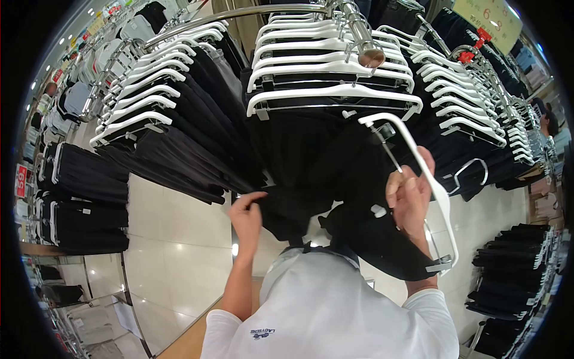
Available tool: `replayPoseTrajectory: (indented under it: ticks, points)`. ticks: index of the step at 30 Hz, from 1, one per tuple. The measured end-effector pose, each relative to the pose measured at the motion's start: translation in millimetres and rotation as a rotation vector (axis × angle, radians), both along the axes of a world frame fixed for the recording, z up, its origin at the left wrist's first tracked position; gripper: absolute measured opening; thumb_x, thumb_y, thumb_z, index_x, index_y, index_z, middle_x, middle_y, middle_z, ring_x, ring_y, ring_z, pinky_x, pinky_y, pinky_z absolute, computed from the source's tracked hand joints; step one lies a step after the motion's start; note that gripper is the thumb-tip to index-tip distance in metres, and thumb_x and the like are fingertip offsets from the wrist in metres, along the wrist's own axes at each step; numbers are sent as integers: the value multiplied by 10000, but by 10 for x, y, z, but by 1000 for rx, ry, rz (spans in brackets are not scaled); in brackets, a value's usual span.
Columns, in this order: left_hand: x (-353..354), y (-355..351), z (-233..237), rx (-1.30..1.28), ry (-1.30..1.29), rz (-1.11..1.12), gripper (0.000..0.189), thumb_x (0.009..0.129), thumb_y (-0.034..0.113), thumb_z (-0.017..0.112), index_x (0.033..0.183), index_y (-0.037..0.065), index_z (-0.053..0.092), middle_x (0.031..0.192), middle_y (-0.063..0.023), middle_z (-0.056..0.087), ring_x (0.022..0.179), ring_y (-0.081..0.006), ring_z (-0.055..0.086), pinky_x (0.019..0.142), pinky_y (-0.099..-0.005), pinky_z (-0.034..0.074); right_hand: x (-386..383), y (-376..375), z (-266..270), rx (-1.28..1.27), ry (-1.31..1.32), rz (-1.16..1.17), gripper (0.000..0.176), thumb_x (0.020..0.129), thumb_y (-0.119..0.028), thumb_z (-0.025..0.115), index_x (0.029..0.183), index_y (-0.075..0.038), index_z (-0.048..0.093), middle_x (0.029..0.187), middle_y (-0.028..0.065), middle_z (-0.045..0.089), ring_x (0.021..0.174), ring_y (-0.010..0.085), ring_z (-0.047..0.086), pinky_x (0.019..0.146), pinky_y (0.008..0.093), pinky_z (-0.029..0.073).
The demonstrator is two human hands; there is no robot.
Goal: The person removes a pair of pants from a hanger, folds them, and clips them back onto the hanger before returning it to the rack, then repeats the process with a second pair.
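Observation:
A white clip hanger [439,197] is tilted on its side in front of me, its metal hook pointing right. Black trousers [368,236] hang from its clips, the dark cloth stretching leftward across my front. My right hand [411,200] is closed at the middle of the hanger, by its thin metal bar; part of the grip is hidden. At the left, my left hand [247,218] pinches an edge of the black cloth between thumb and fingers. Just beyond, the front white hanger on the rack [335,91] carries more black trousers.
A metal rack arm [359,30] with a round end juts toward me. Rows of white hangers with dark trousers flank it on the left [146,96] and right [460,102]. A yellow price sign [487,21] stands upper right. Pale tiled floor [179,245] shows below.

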State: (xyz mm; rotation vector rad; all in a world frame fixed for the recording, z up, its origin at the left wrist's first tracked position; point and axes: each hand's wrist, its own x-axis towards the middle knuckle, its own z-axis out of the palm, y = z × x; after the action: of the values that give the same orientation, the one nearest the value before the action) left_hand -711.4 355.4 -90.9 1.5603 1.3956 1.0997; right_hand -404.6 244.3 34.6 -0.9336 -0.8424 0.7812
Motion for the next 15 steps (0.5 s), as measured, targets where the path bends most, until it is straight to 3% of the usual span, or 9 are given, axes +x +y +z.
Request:
replayPoseTrajectory:
  ticks: [1, 4, 7, 8, 10, 12, 13, 15]
  points:
    - [-127, 87, -199, -96, 25, 54, 297, 834, -73, 542, 977, 12, 788, 948, -111, 739, 779, -159, 660, 687, -267, 485, 51, -31, 62, 25, -35, -7, 627, 1042, -212, 588, 1542, -88, 230, 714, 96, 536, 526, 145, 494, 466, 243, 401]
    - [-301, 221, -923, 176, 159, 192, 236, 890, -41, 603, 1040, 13, 777, 940, -156, 725, 768, -259, 702, 691, -321, 540, 104, -109, 357, 28, -125, -14, 606, 1081, -315, 530, 1556, -107, 216, 691, 109, 542, 508, 141, 480, 458, 242, 403]
    - [-306, 47, -1341, 24, 141, -48, 209, 932, 10, 632, 1100, 3, 755, 1035, -187, 732, 870, -277, 732, 761, -346, 571, 63, -169, 570, 51, -157, 20, 611, 1095, -448, 462, 1577, -163, 216, 690, 126, 561, 495, 135, 489, 448, 235, 411]
    - [-182, -56, -1122, -135, 83, -283, 203, 937, 19, 640, 1107, -5, 750, 1056, -203, 730, 949, -287, 738, 796, -341, 579, 20, -184, 637, 56, -139, 42, 587, 1103, -451, 428, 1582, -180, 222, 682, 130, 564, 472, 136, 488, 430, 234, 410]
    - [180, -233, -1141, -400, -97, -632, 204, 939, 78, 678, 1110, -9, 748, 1098, -209, 735, 1002, -305, 736, 842, -362, 579, -79, -194, 770, 79, -98, 102, 559, 1113, -456, 376, 1590, -203, 228, 662, 130, 564, 433, 138, 481, 398, 236, 408]
    - [513, -367, -1221, -346, 85, -936, 307, 945, 231, 714, 1151, 5, 739, 1191, -199, 724, 1108, -316, 703, 941, -391, 551, -178, -170, 894, 119, -53, 177, 548, 1119, -459, 338, 1597, -215, 228, 638, 123, 555, 402, 140, 471, 371, 241, 405]
    - [695, -455, -1365, -307, 189, -926, 393, 927, 262, 736, 1237, 23, 693, 1172, -169, 728, 1113, -289, 698, 946, -370, 545, -361, -101, 951, 221, -42, 105, 535, 1144, -361, 315, 1628, -140, 251, 597, 31, 451, 331, 70, 237, 335, 200, 224]
    - [975, -527, -1464, -370, 290, -998, 561, 895, 343, 766, 1351, 48, 625, 1180, -138, 723, 1136, -265, 680, 977, -352, 524, -364, -180, 1150, 148, 152, 95, 561, 1133, -416, 322, 1639, -220, 182, 589, 102, 514, 323, 131, 410, 320, 229, 373]
